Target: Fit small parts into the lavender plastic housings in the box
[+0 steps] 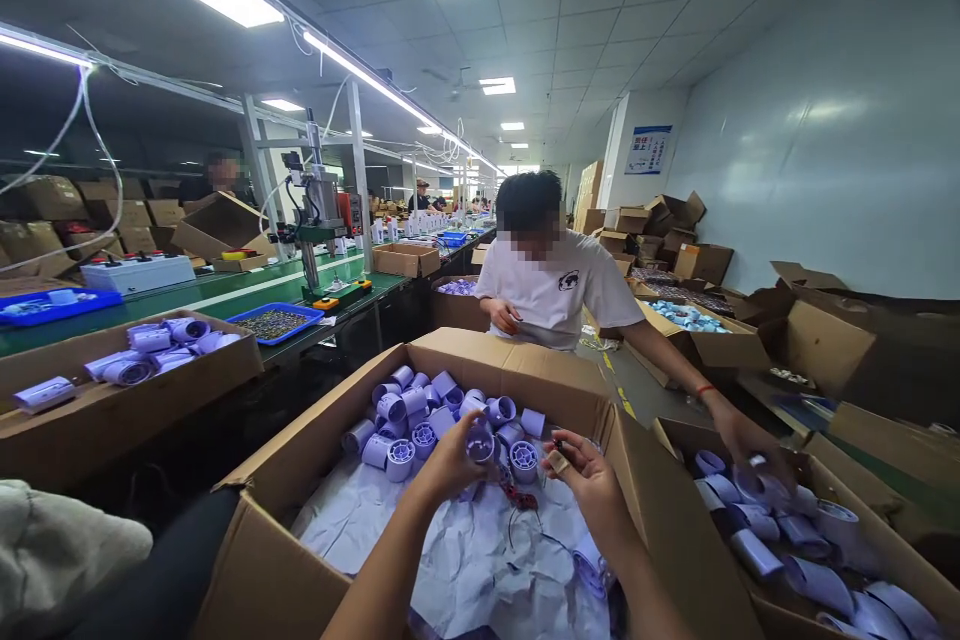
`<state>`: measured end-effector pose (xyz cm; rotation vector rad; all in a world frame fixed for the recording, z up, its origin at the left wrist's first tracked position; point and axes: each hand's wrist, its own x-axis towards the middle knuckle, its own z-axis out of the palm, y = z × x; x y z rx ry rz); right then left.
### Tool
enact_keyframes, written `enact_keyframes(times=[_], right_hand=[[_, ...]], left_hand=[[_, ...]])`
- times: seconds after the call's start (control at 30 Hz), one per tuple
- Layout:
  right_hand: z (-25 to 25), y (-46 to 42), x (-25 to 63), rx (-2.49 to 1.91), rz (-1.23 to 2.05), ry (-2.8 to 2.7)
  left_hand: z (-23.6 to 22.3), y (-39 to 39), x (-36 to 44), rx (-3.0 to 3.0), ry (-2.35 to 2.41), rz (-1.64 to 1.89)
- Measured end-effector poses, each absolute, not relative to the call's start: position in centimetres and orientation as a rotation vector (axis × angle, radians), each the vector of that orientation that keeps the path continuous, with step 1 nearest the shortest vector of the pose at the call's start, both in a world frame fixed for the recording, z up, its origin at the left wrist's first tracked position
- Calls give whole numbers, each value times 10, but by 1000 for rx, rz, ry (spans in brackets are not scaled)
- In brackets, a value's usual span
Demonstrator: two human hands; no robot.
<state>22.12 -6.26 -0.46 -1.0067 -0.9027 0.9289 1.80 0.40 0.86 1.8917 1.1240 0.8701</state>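
Observation:
My left hand (448, 465) is wrapped round a light-purple plastic cylinder housing (481, 444), its open round end facing me. To its right, my right hand (591, 482) pinches a small dark part (557, 446), too small to make out fully; a tan wrap covers one of its fingers. Between the hands hangs or lies a tangle of red and black wires (519, 497); what it joins to is unclear. Both hands are over an open cardboard box (300, 425), where many similar purple housings (409, 405) are piled at the far side. Crumpled white paper (480, 570) lines the near part.
Across the box, a person in a white shirt (555, 290) reaches into a right-hand box of purple housings (799, 530). Another box of housings (161, 350) stands left, beside a blue tray of small parts (276, 322) and a bench press (319, 220).

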Motion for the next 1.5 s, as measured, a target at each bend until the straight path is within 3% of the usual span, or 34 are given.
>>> enact_keyframes(times=[0.13,0.47,1.23,1.5], right_hand=[[-6,-72,211,-1030,844,-1117],[14,-90,190,-1153,214,-1570],[6,-84,184,-1142,138,-1622],[2,-81,172,-1212,-210,-1548]], left_hand=[[3,8,20,2055,1064,1045],[5,5,23,2286,915,1183],[8,-8,35,2510,971,1224],[2,-17,50,2588,897,1389]])
